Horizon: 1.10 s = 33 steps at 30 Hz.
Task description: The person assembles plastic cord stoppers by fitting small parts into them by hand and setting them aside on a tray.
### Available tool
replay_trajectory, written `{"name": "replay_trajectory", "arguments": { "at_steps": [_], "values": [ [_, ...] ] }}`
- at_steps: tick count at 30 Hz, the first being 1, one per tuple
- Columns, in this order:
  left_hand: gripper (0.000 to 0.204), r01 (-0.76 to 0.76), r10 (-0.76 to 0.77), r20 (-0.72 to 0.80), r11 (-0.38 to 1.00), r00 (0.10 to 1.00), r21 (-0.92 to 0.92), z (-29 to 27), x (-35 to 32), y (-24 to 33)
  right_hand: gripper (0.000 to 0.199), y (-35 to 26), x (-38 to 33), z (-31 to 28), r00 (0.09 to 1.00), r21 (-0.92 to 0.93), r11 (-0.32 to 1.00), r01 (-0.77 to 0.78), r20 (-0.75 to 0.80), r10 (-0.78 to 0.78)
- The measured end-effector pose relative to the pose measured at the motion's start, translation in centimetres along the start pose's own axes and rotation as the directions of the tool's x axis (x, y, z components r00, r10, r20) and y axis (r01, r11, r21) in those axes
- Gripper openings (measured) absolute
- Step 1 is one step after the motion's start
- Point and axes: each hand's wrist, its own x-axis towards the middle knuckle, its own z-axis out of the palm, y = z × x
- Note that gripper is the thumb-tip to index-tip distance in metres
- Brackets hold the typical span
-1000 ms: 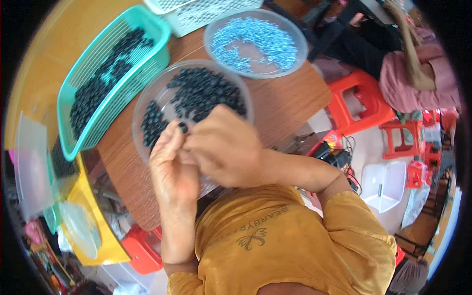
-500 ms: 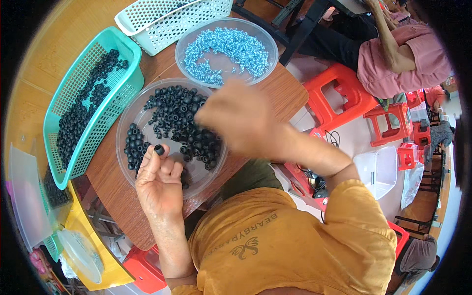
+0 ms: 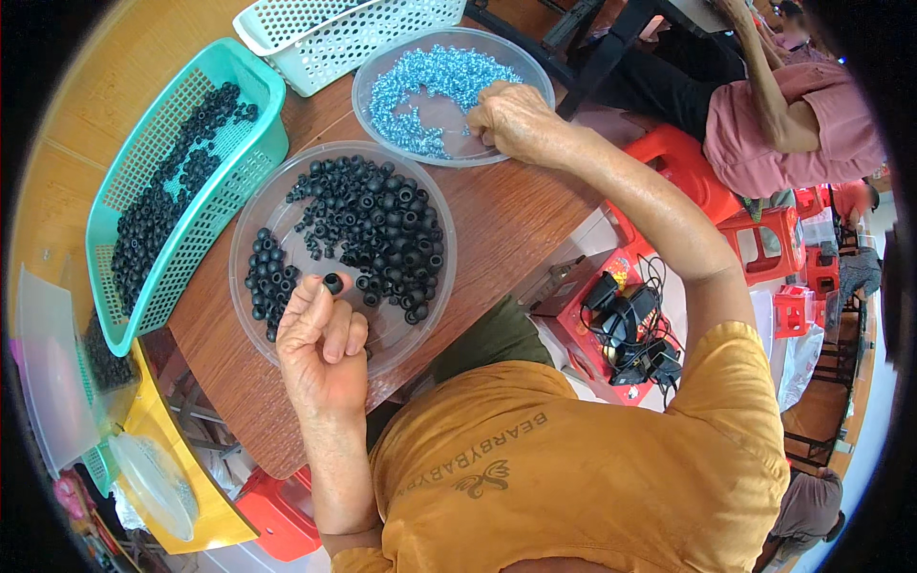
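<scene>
- Black and hollow, one piece [image 3: 332, 283] is pinched between thumb and forefinger of the left hand [image 3: 328, 349], over the near tub [image 3: 387, 342], by the front edge of the counter [image 3: 229, 382].
- Fingers of the right hand [image 3: 521, 120] are bunched over the far tub [image 3: 435, 113], towards the counter's right corner; whether they pinch anything (the knuckles hide the tips) I cannot tell.
- Picking at the small blue beads [image 3: 420, 76] should go best with fingertips only, at the thin margin of the heap.
- As I judge it, the left pinch wants to be light and level, hole upward, lest the piece roll free.
- More black pieces [image 3: 396, 220] lie heaped in the near tub.
- Along the counter's left edge runs a green basket [image 3: 229, 181]; a white basket [image 3: 358, 48] stands at the back edge.
- In the way: the far tub's rim, under the right wrist.
- Off the right edge are a red stool [image 3: 673, 158] and black adapters [image 3: 628, 313].
</scene>
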Motion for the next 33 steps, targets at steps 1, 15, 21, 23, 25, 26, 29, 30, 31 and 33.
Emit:
{"name": "replay_trajectory", "arguments": {
  "at_steps": [1, 15, 21, 23, 25, 26, 29, 30, 31, 33],
  "values": [
    [0.010, -0.004, 0.004, -0.004, 1.000, 1.000, 0.000, 0.0, 0.0, 0.0, 0.013, 0.0, 0.2, 0.0, 1.000, 0.003, 1.000, 0.004, 0.001, -0.004],
    [0.010, -0.027, 0.032, -0.063, 0.996, 0.997, 0.086, 0.8, -0.5, -0.4, 0.009, -7.8, -0.2, -3.8, 0.985, 0.536, 0.842, -0.064, -0.103, 0.140],
    [0.011, -0.096, 0.105, -0.066, 0.989, 0.992, 0.115, 1.5, -0.9, -0.6, 0.012, -14.4, -0.2, -4.4, 0.998, 0.885, 0.462, -0.049, 0.031, 0.046],
    [0.014, -0.133, 0.145, -0.063, 0.976, 0.987, 0.172, 2.0, -1.2, -0.6, 0.012, -15.3, -0.2, -4.5, 0.996, 0.910, 0.406, -0.084, 0.075, 0.038],
    [0.017, -0.151, 0.167, -0.080, 0.973, 0.983, 0.172, 2.3, -1.5, -0.5, 0.011, -15.9, -0.2, -4.2, 0.996, 0.932, 0.352, -0.090, 0.087, 0.024],
    [0.017, -0.175, 0.199, -0.078, 0.954, 0.977, 0.243, 2.4, -1.7, -0.4, 0.011, -16.1, -0.2, -4.2, 0.996, 0.932, 0.351, -0.088, 0.088, 0.017],
    [0.018, -0.238, 0.277, -0.067, 0.908, 0.959, 0.346, 2.5, -2.0, -0.5, 0.011, -16.4, -0.1, -4.0, 0.996, 0.937, 0.338, -0.084, 0.092, -0.006],
    [0.020, -0.272, 0.315, -0.054, 0.884, 0.947, 0.380, 2.4, -2.1, -0.5, 0.010, -16.5, -0.2, -3.9, 0.996, 0.949, 0.306, -0.081, 0.087, -0.006],
    [0.020, -0.275, 0.318, -0.056, 0.884, 0.947, 0.378, 2.4, -2.1, -0.6, 0.010, -16.5, -0.2, -3.7, 0.997, 0.958, 0.275, -0.079, 0.083, -0.002],
    [0.020, -0.326, 0.363, -0.021, 0.860, 0.932, 0.394, 2.3, -2.2, -0.7, 0.009, -16.9, -0.2, -3.7, 0.998, 0.961, 0.269, -0.057, 0.053, 0.022]
  ]
}}
